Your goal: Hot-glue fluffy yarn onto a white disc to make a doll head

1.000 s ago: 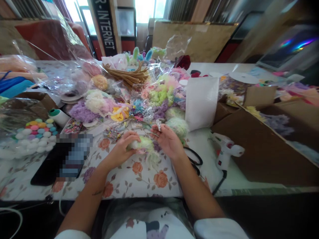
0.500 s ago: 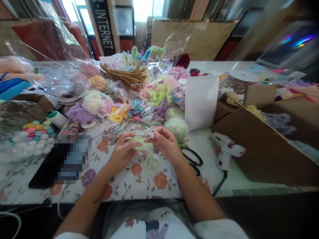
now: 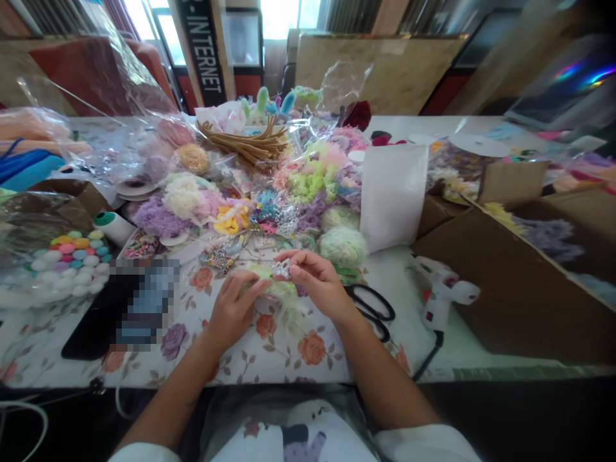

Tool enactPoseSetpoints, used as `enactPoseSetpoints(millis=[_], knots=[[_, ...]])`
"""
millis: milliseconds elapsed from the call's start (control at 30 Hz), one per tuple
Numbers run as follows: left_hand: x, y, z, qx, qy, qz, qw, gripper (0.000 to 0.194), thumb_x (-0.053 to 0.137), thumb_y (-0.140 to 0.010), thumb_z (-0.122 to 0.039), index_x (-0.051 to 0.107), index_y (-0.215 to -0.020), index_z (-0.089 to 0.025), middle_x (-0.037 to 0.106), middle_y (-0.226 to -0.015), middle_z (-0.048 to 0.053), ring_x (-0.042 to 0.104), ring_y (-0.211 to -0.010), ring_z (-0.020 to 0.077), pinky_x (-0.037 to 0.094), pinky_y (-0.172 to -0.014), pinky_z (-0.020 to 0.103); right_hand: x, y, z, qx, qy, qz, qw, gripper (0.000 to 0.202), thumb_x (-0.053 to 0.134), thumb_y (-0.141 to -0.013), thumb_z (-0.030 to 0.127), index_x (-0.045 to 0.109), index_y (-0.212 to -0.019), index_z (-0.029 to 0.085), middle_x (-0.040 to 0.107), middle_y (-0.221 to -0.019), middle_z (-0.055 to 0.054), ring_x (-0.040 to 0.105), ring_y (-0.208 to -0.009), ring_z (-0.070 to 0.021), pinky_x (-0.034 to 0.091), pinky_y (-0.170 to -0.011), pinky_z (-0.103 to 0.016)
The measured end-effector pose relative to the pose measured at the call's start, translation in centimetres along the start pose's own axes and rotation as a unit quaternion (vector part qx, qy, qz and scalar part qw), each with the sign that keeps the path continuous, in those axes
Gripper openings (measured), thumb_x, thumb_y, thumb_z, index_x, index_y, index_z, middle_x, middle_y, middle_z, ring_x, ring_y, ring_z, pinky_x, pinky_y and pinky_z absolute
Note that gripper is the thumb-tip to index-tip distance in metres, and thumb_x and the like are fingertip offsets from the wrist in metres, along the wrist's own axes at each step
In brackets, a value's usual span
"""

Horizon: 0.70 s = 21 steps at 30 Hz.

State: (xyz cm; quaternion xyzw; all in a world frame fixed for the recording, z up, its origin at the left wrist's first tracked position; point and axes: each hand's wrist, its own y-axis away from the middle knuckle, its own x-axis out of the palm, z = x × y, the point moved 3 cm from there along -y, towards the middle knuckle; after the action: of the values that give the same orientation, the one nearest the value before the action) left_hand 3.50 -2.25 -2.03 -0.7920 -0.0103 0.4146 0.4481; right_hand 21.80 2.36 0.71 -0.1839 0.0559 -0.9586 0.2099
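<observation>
My right hand (image 3: 317, 282) pinches a small silvery openwork ornament (image 3: 281, 268) between thumb and fingertips. My left hand (image 3: 235, 305) is closed on the edge of a fluffy pale green yarn piece (image 3: 283, 292), whose loose strands (image 3: 294, 321) trail down over the flowered tablecloth. The ornament is just above the yarn piece; whether the two touch is unclear. Part of the yarn piece is hidden by my fingers. Beyond my left hand lies a pile of small coloured star-shaped charms (image 3: 219, 258). Black-handled scissors (image 3: 370, 303) rest beside my right wrist.
A white glue gun (image 3: 437, 289) and an open cardboard box (image 3: 510, 289) stand on the right. A phone (image 3: 91, 321) and bagged pompoms (image 3: 72, 273) lie left. Yarn balls (image 3: 342, 247), brown stems (image 3: 245, 144) and a white pouch (image 3: 393, 196) crowd the back.
My right hand has lowered the ornament, moving it slightly left, closer to my left hand. The fingers of my left hand have drawn in on the yarn piece. The view has shifted slightly.
</observation>
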Motion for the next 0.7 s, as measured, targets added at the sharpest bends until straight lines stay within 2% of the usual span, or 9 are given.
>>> enactPoseSetpoints(millis=[200, 333, 433, 700], knots=[[0.23, 0.09, -0.08, 0.011, -0.016, -0.012, 1.000, 0.051, 0.049, -0.082, 0.008, 0.055, -0.124, -0.020, 0.057, -0.109, 0.011, 0.054, -0.107, 0.0229, 0.049, -0.093, 0.040, 0.06, 0.06, -0.04, -0.014, 0.058, -0.035, 0.998, 0.021, 0.070, -0.084, 0.039, 0.065, -0.080, 0.019, 0.064, -0.106, -0.008, 0.061, -0.103, -0.0207, 0.054, -0.092, -0.039], [0.22, 0.00, -0.19, 0.009, -0.014, -0.013, 1.000, 0.048, 0.050, -0.083, 0.005, 0.056, -0.123, -0.021, 0.057, -0.109, 0.011, 0.055, -0.107, 0.0227, 0.050, -0.092, 0.040, 0.01, 0.13, 0.22, -0.028, 0.037, -0.054, 0.997, 0.022, 0.071, -0.083, 0.040, 0.064, -0.079, 0.019, 0.063, -0.103, -0.007, 0.062, -0.094, -0.0188, 0.059, -0.082, -0.037], [0.23, 0.00, -0.21, 0.006, -0.014, -0.013, 1.000, 0.049, 0.049, -0.085, 0.004, 0.055, -0.125, -0.023, 0.057, -0.110, 0.010, 0.055, -0.107, 0.0226, 0.051, -0.092, 0.040, 0.17, 0.21, 0.36, -0.025, 0.026, -0.044, 0.998, 0.023, 0.071, -0.083, 0.041, 0.064, -0.080, 0.019, 0.062, -0.104, -0.007, 0.062, -0.091, -0.0181, 0.061, -0.076, -0.036], [0.29, 0.11, -0.21, 0.000, -0.024, -0.005, 1.000, 0.046, 0.046, -0.088, -0.002, 0.056, -0.126, -0.026, 0.057, -0.109, 0.010, 0.056, -0.106, 0.0220, 0.050, -0.091, 0.040, 0.41, 0.36, 0.71, -0.022, 0.137, -0.026, 0.990, 0.023, 0.065, -0.088, 0.043, 0.061, -0.080, 0.021, 0.067, -0.112, -0.010, 0.062, -0.105, -0.0238, 0.054, -0.087, -0.040]])
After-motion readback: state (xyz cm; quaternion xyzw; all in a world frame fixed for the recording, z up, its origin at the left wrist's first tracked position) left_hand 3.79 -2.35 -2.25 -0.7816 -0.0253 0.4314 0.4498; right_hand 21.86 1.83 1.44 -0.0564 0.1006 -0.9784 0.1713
